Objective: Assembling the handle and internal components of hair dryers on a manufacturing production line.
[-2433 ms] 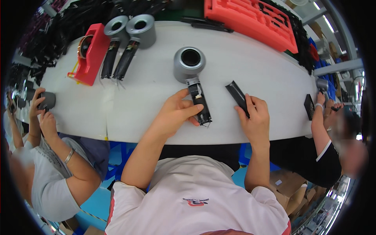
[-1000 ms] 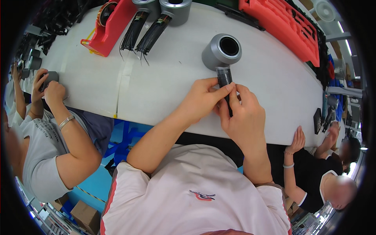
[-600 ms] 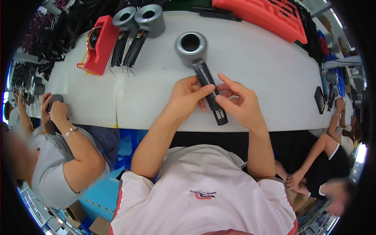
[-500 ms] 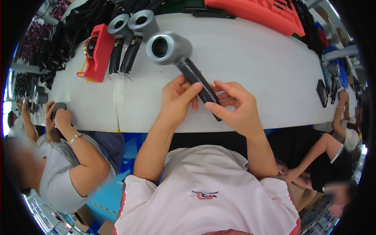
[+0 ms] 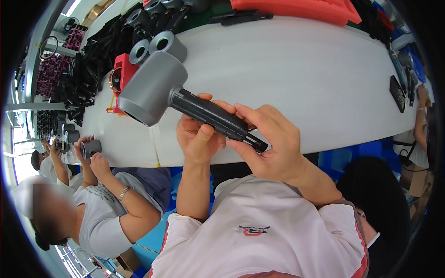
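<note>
I hold a hair dryer (image 5: 157, 90) lifted above the white table (image 5: 287, 74); it has a grey barrel head and a ribbed black handle. My left hand (image 5: 199, 139) wraps the handle from below, near its middle. My right hand (image 5: 271, 143) grips the handle's lower end, fingers over the top and thumb by the black tip. The barrel points toward the upper left.
Two more grey dryers (image 5: 157, 46) lie at the back left beside a red holder (image 5: 121, 76). A red-orange tray (image 5: 296, 9) sits at the far edge. A person on my left holds a grey barrel (image 5: 90, 148); another person's arm (image 5: 419, 116) is at the right.
The dryer lay on the table with a loose black piece beside it. My hands brought the piece to the handle, then lifted the whole dryer up toward me, tilted.
</note>
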Action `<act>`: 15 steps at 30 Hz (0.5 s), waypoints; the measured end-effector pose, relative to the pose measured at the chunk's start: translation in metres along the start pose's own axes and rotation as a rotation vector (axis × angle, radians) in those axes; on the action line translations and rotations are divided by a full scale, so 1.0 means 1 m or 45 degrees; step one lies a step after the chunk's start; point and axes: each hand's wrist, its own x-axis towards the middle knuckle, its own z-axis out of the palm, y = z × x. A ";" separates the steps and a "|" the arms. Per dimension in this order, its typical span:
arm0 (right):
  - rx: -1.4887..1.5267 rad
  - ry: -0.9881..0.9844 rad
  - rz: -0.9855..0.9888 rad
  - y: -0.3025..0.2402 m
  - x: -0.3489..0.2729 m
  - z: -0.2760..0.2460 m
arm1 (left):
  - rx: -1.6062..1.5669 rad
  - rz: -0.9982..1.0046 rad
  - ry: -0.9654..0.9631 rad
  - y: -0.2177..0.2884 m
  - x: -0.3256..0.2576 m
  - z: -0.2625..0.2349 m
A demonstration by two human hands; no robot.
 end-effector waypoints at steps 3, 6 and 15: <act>0.049 0.029 0.059 0.009 -0.002 0.001 | 0.012 -0.051 0.032 -0.002 0.007 0.005; 0.108 0.004 0.181 0.013 -0.007 -0.007 | 0.083 -0.137 0.070 -0.008 0.007 0.004; 0.162 0.044 0.473 0.032 -0.031 -0.031 | 0.354 -0.519 0.146 -0.023 0.041 0.040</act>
